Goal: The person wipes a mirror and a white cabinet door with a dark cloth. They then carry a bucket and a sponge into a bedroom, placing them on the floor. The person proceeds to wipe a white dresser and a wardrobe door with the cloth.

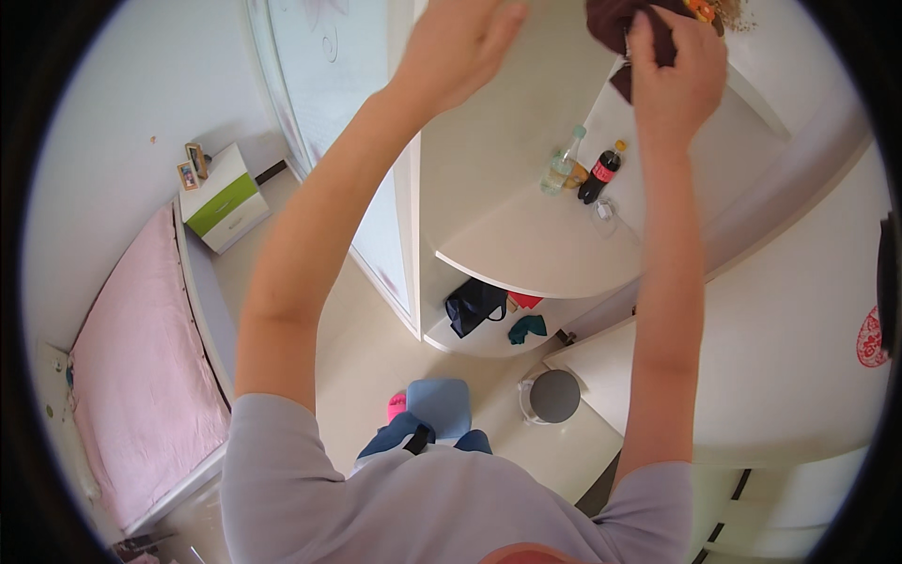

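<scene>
My right hand (676, 77) is raised at the top right, its fingers closed on a dark maroon cloth (612, 25) that hangs partly below them. My left hand (468, 46) is raised at the top centre, palm side hard to see; nothing shows in it, and its upper part is cut off by the frame's edge. Below and between the arms, a curved white corner shelf (521, 247) bears a clear plastic bottle (560, 169), a cola bottle (600, 174) with a yellow cap and a small clear glass item (604, 211). Something orange (702, 10) lies beside the cloth.
A lower shelf (458, 344) holds a black bag (473, 307) and a green cloth (527, 328). On the floor stand a blue stool (440, 407) and a round grey-topped bin (554, 396). To the left are a bed (148, 366) and a white and green nightstand (224, 201).
</scene>
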`<move>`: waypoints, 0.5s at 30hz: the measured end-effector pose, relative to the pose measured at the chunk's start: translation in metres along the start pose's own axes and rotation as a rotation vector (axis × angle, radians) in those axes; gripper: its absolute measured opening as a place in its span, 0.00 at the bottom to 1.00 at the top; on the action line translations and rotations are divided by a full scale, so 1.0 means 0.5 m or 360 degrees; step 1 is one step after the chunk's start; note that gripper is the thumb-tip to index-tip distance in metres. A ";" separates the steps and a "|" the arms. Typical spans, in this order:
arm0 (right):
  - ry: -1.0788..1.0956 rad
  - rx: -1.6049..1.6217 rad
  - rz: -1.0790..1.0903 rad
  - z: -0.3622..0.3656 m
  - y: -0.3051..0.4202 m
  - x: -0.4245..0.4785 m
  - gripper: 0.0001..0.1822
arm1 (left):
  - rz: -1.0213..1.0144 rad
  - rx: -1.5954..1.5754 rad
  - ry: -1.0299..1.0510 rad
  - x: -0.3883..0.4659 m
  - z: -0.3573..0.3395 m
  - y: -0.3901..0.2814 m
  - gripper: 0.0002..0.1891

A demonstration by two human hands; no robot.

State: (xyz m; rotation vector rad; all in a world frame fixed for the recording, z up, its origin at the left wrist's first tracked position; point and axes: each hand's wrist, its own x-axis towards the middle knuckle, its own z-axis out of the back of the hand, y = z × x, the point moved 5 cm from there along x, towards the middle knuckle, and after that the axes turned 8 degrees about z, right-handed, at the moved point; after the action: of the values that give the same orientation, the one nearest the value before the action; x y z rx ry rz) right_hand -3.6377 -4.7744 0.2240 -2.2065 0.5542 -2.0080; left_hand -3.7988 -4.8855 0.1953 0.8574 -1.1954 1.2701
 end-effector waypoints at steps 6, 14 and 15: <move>-0.0024 0.0301 -0.0347 -0.206 0.093 -0.117 0.13 | 0.0383 -0.0386 -0.0219 -0.143 -0.001 0.170 0.22; 0.0272 0.0303 -0.1158 -0.219 0.278 -0.550 0.18 | 0.0840 -0.0790 0.0138 -0.424 -0.065 0.162 0.28; 0.0282 0.0370 -0.1228 -0.216 0.289 -0.554 0.19 | 0.0911 -0.0807 0.0232 -0.439 -0.070 0.160 0.30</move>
State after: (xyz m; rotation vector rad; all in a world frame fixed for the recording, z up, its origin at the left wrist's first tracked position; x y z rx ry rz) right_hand -3.7884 -4.7978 -0.0696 -2.3054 -0.6020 -2.4354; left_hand -3.8493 -4.8922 -0.0353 0.0427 -1.6098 1.3487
